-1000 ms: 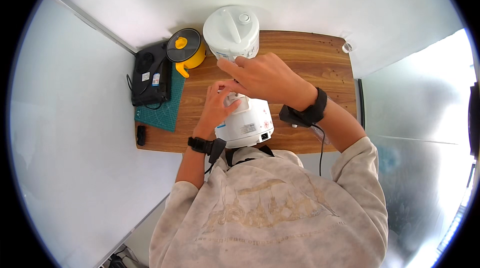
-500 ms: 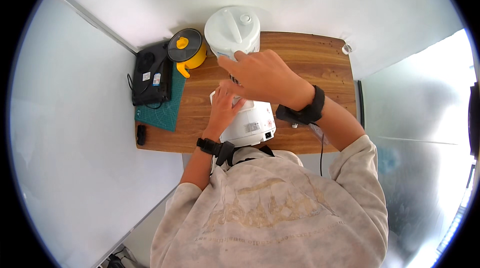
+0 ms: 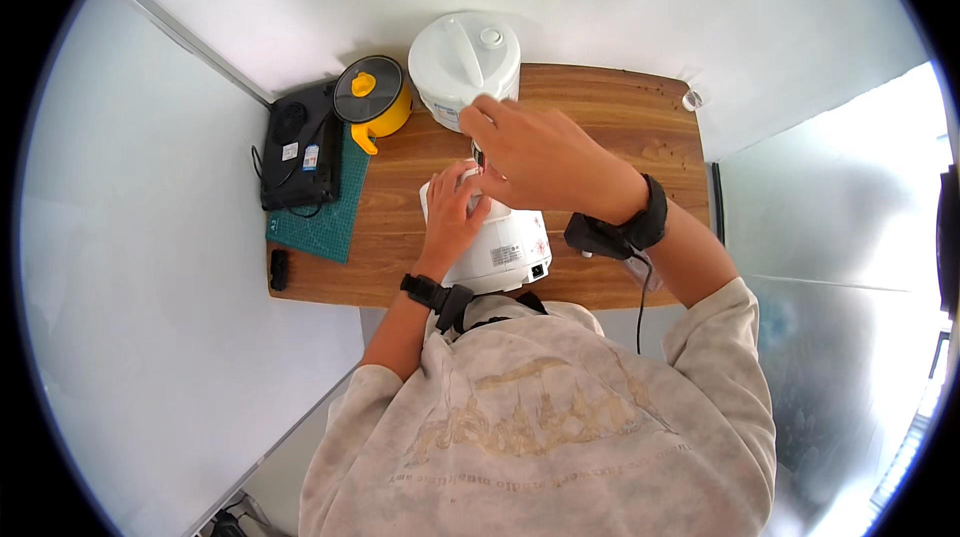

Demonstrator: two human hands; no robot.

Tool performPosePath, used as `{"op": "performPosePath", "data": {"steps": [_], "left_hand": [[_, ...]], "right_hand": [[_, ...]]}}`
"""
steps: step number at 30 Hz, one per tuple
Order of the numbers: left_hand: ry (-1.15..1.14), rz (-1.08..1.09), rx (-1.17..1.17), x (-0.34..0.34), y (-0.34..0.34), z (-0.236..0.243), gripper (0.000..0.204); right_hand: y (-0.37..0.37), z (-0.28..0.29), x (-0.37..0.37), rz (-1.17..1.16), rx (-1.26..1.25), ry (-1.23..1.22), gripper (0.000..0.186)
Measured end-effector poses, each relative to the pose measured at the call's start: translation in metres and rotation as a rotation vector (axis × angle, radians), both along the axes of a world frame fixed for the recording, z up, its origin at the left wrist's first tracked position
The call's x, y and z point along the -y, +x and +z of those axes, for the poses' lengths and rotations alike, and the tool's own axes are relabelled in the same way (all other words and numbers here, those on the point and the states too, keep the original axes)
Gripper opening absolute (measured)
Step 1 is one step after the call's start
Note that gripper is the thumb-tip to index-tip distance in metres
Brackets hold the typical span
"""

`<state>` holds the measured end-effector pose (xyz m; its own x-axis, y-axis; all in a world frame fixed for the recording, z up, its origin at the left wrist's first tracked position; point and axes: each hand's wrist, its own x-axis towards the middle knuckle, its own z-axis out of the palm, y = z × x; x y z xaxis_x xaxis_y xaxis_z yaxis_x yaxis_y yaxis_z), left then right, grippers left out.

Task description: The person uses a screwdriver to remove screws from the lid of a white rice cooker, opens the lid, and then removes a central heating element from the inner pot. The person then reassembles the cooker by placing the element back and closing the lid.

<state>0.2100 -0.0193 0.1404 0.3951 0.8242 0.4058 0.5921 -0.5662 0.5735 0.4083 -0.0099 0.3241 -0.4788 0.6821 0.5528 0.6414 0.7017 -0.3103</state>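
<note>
A white appliance [image 3: 498, 249] with a label, a small floral print and a black power socket stands close to my body on the wooden table. My left hand [image 3: 455, 217] lies on its top, fingers and thumb curled around a raised white part. Just above that part, my right hand [image 3: 545, 162] is closed in a pinch, fingertips pointing left and down. A small dark object [image 3: 478, 153] shows below the right fingers; most of it is hidden, so its kind cannot be made out. Both wrists wear black bands with boxy units.
Behind my hands stands a white round lidded pot [image 3: 465, 57]. To its left are a yellow pot [image 3: 378, 102] with a dark lid, a black flat device [image 3: 300, 172] with a cord, and a green cutting mat [image 3: 340, 217]. A small black object [image 3: 279, 270] sits at the left edge.
My right hand has shifted slightly right, and its forefinger, stretched out before, is now drawn in. My left hand stays on the white appliance.
</note>
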Motion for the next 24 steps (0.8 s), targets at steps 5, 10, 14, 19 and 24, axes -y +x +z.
{"op": "performPosePath", "data": {"steps": [5, 10, 14, 19, 24], "left_hand": [[-0.014, 0.026, -0.048, 0.004, -0.001, -0.002, 0.033], [-0.064, 0.026, -0.014, 0.003, 0.001, 0.004, 0.031], [-0.066, 0.019, -0.040, 0.003, -0.001, 0.003, 0.030], [-0.033, 0.031, -0.078, 0.005, 0.001, 0.003, 0.029], [-0.032, 0.024, -0.067, 0.004, 0.002, 0.004, 0.029]], "right_hand": [[0.001, 0.018, 0.002, -0.129, 0.251, -0.366, 0.035], [0.015, -0.002, -0.001, -0.051, 0.039, -0.108, 0.034], [0.008, 0.001, 0.001, -0.036, 0.094, -0.327, 0.036], [0.002, 0.019, 0.006, -0.151, 0.166, -0.350, 0.034], [0.004, -0.007, -0.001, -0.039, -0.022, -0.112, 0.033]]}}
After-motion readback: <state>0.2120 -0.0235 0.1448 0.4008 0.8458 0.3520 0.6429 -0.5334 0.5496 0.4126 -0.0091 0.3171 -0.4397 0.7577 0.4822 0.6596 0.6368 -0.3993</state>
